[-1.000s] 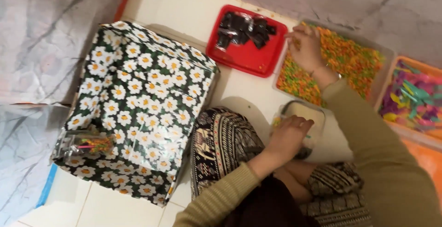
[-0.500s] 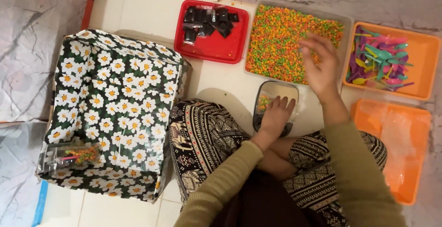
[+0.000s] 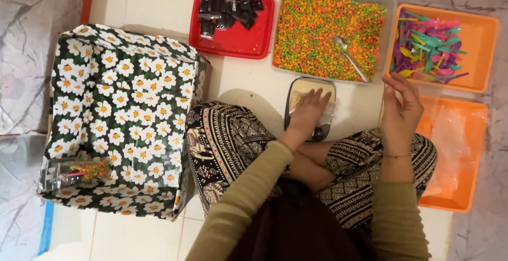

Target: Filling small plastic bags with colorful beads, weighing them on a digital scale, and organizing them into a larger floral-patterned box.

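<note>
Two hands work over the floor in the head view: the left hand (image 3: 309, 114) lies flat and open on a small scale (image 3: 310, 108) with a clear packet on it, while the right hand (image 3: 399, 114) hovers open and empty between the grey tray of coloured beads (image 3: 317, 28), where a metal spoon (image 3: 350, 57) rests, and the orange tray of plastic spoons (image 3: 476, 54). Weighing a portion seems the step in hand; by my judgement, the next move calls for a steady packet and a careful scoop.
</note>
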